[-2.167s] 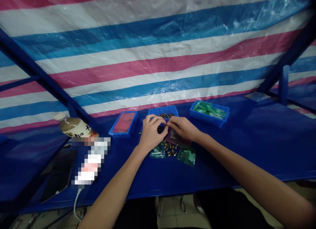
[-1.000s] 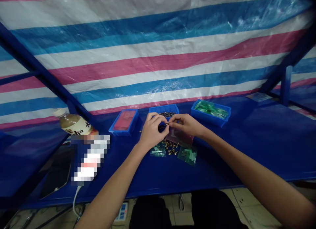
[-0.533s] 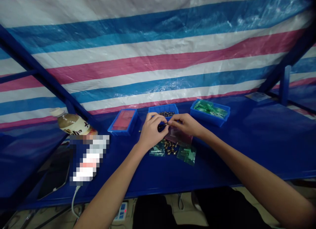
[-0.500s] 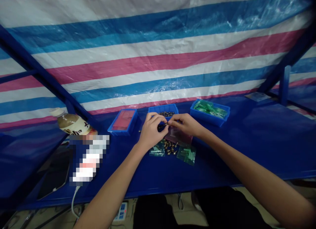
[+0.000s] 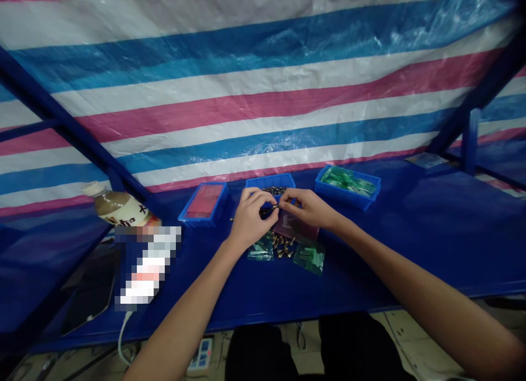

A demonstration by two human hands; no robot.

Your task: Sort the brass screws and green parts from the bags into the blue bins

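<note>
My left hand [image 5: 253, 216] and my right hand [image 5: 306, 206] meet above the blue table, fingertips pinched around a small dark metal part [image 5: 269, 210]. Its exact kind is too small to make out. Beneath my hands lies a pinkish plastic bag [image 5: 296, 228]. Several brass-coloured screw-like pieces [image 5: 283, 245] are heaped just in front of it. A small green bag [image 5: 261, 248] is left of the heap, and another green bag [image 5: 310, 257] with pale pins lies to the right. Behind my hands stands a blue bin [image 5: 271, 181] of small metal pieces, partly hidden.
A blue bin [image 5: 224, 197] with red packets stands at left, and a blue bin [image 5: 365, 201] of green bags at right. A drink bottle [image 5: 119, 208], a dark tablet-like device [image 5: 90, 293] and a blurred white object with a cable lie left. Striped sheeting hangs behind.
My hands stay together at nearly the same place, with only slight finger movement around the small dark part. The whole view has shifted a little.
</note>
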